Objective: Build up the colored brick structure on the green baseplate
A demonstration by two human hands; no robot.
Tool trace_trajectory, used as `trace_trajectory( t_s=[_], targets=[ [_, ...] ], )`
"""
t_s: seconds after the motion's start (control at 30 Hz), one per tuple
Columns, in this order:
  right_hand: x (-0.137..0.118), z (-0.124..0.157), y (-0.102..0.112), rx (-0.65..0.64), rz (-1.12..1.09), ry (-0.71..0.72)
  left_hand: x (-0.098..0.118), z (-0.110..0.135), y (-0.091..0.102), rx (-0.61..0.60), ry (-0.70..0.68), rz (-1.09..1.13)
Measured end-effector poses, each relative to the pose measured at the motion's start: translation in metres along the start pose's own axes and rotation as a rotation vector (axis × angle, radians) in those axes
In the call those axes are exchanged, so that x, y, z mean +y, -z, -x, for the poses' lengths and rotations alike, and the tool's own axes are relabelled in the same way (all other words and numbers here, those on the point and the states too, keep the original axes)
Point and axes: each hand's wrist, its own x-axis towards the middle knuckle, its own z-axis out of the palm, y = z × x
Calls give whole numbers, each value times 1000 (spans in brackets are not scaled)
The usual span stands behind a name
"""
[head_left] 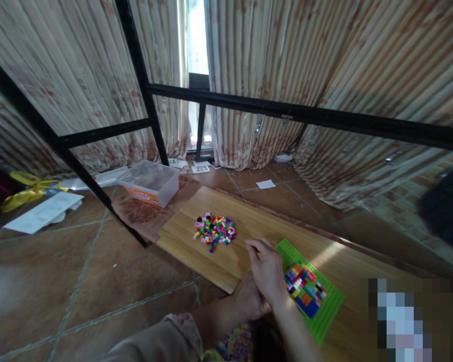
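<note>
My right hand [266,266] is above the board, its fingers curled together in a pinch; whatever is between them, if anything, is too small to make out. Below it, partly covered by the right wrist, lies my left hand [247,296] near the table's front edge, with its fingers hidden. To the right of both hands rests a green studded baseplate [330,306], with a patch of multicoloured building bricks [305,289] fixed on it. A loose pile of small coloured bricks [215,231] is spread to the left, apart from the hands.
The wooden tabletop [184,216] carries the bricks and baseplate. A clear plastic box [154,181] stands at its far left end. A black metal frame [249,103] crosses over the back and left side. Curtains [256,60] hang behind; white paper [266,184] lies on the tiled floor.
</note>
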Motion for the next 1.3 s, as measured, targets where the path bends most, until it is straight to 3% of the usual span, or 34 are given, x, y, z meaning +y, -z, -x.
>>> trace_trajectory(
  t_s=[0.17, 0.27, 0.4, 0.5, 0.83, 1.3],
  targets=[
    [7, 44, 55, 245, 2, -147, 17, -6, 12, 24, 79, -104],
    [27, 69, 91, 414, 42, -318, 24, -7, 15, 21, 148, -189],
    [55, 87, 121, 507, 63, -544, 25, -8, 15, 0, 174, -201],
    [65, 86, 121, 493, 34, -593, 22, -8, 14, 7, 160, -197],
    [80, 72, 99, 399, 90, -499, 14, -8, 12, 20, 95, -190],
    [82, 65, 105, 339, 96, -512, 14, -7, 11, 31, 85, -201]
  ],
)
